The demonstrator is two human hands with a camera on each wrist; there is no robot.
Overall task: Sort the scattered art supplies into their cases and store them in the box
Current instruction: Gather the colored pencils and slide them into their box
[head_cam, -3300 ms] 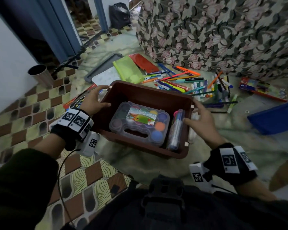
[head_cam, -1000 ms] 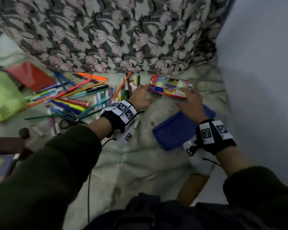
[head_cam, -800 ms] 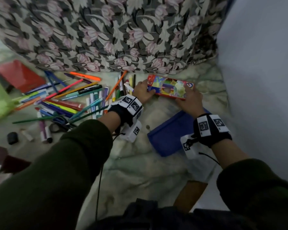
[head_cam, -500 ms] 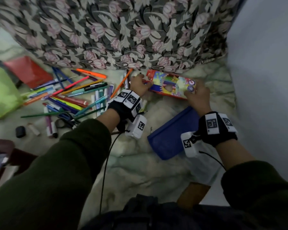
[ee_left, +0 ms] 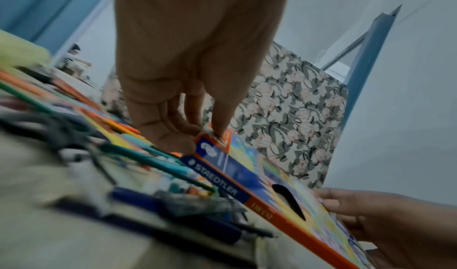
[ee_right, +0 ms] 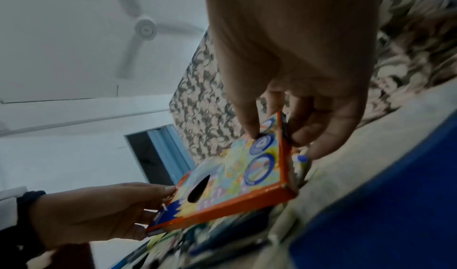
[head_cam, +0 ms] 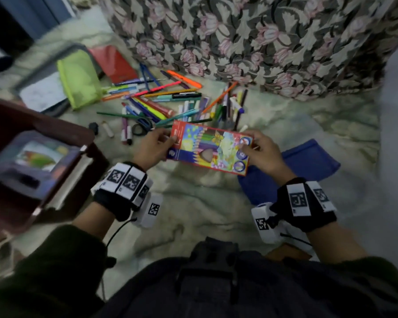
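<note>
Pale marbled floor [head_cam: 200, 210] fills the middle of the head view, with a floral drape [head_cam: 262, 42] hanging across the top, and right at centre frame a flat orange-edged cardboard pencil box with a bright printed face [head_cam: 210, 149] is up off the floor between two hands. The left hand [head_cam: 153, 146] pinches the left short end, thumb on the printed face and fingers beneath; the right hand [head_cam: 262, 150] pinches the right short end the same way. Holding it at both ends looks like a way to keep the face readable and an end flap within reach, probably so it can be opened and filled. Its long axis runs left to right across the frame, dipping slightly toward the lower right, printed side up. Just above it lies the scatter of loose coloured pens and pencils [head_cam: 170, 104], unsorted. A blue flat pouch [head_cam: 308, 164] sits on the floor just under the right hand, a lime-green mesh pouch [head_cam: 78, 81] at upper left, and the dark brown plastic storage box [head_cam: 12, 125] at far left already holds a clear paint case [head_cam: 32, 157].
</note>
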